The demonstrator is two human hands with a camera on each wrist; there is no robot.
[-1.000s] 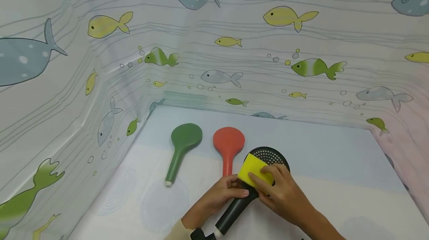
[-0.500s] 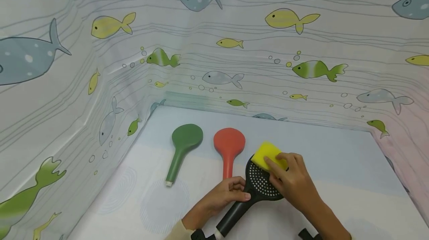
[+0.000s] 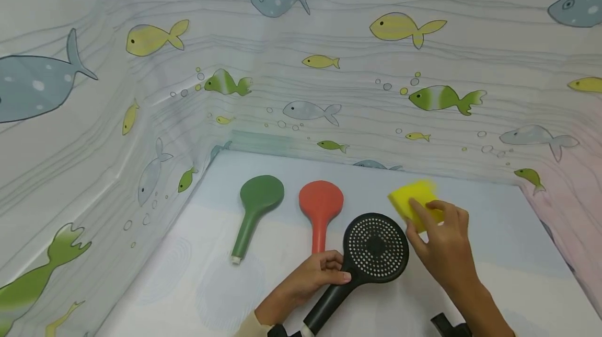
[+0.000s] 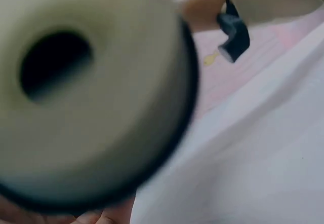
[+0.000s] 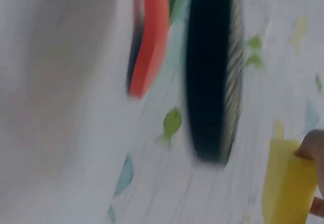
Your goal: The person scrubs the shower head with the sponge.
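A black shower head (image 3: pixel 376 248) with a perforated round face turned up is held tilted over the table. My left hand (image 3: pixel 308 278) grips it at the neck, thumb on the near side. In the left wrist view its pale handle end (image 4: pixel 116 112) with a dark hole fills much of the picture, blurred. My right hand (image 3: pixel 444 240) pinches a yellow sponge (image 3: pixel 414 201) up and to the right of the shower head, apart from it. The right wrist view shows the sponge (image 5: pixel 288 183) between fingers at the right edge, and the shower head (image 5: pixel 210 72) edge-on.
A green shower head (image 3: pixel 261 190) and a red shower head (image 3: pixel 321 198) lie face down on the white table (image 3: pixel 470 196) to the left; my left hand hides the red one's lower handle. A fish-printed curtain (image 3: pixel 348 76) rises behind and on both sides.
My right hand has slid the sponge up across the shower head's face and off its far right side, uncovering the holes. My left hand keeps its grip nearly still.
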